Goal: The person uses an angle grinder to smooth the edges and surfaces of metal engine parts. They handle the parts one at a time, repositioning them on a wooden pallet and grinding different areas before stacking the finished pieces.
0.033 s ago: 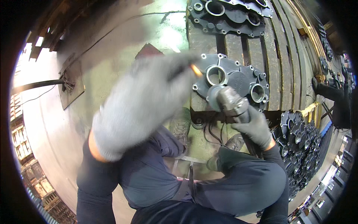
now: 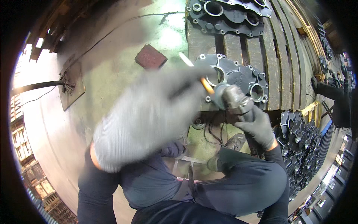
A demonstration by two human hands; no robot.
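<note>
Upper right of centre, the cover (image 2: 238,79) is apparently being worked: the grinder (image 2: 238,100) is clasped by the right hand (image 2: 260,128), a rod (image 2: 207,86) pinched by the left hand (image 2: 151,110). Next, a steady disc (image 2: 219,96) is seemingly required.

From the cover plate (image 2: 238,79), access runs over the pallet slats (image 2: 275,74) at three o'clock and through the gap toward twelve, where further plates (image 2: 233,16) block. The grinder (image 2: 235,99) obstructs six o'clock; the left hand (image 2: 154,108), eight.
</note>
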